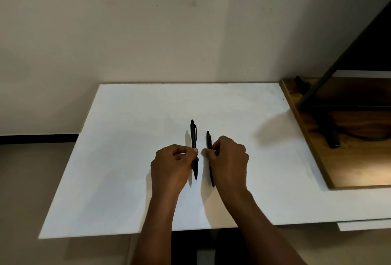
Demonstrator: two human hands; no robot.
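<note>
Item 1. Clip pen (193, 135): black, click-top, pocket clip on the barrel. Over the middle of the white board (127, 159), slightly toward its near edge, button end pointing to the board's far edge and tip to its near edge. Pinched about mid-barrel by the left hand (171, 163), thumb and forefinger closed on it, other fingers curled under.

Item 2. Slim pen (209, 140): black, thinner, no clip discernible. Also over the board's middle, same heading, nearer the board's right side than item 1, with a narrow gap. Pinched by the right hand (229, 159) between thumb and fingertips, remaining fingers folded in.

Contact with the board: uncertain; possibly lifted just clear, judging by the offset shadows.

Handling, by estimate: light, stiff, smooth plastic, likely to roll if laid flat and to slip if squeezed at the tapered tip. Best taken at mid-barrel or the grip section, a two-finger pinch sufficing. Clip and click mechanism presumably the weak points; not to be levered.

Surroundings: wooden panel (349, 159) abutting the board's right edge; dark metal bar (317, 89) slanting up above that panel; pale wall (148, 32) behind the board's far edge.
</note>
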